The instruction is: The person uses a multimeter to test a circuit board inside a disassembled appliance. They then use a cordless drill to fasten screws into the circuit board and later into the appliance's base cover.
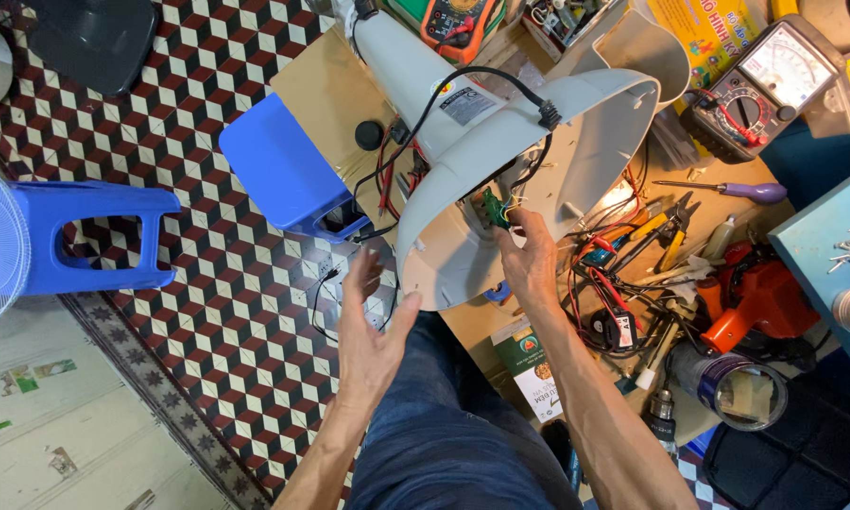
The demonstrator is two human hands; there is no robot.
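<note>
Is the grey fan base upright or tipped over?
Tipped: the grey fan base lies on its side, hollow underside and wiring facing the right hand.

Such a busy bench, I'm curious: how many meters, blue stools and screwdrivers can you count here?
Meters: 2, an orange one and a black one
Blue stools: 2, one near, one far
Purple-handled screwdriver: 1
Total: 5

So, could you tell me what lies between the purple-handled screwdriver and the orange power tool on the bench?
In the head view, pliers lie between the screwdriver and the orange tool.
</note>
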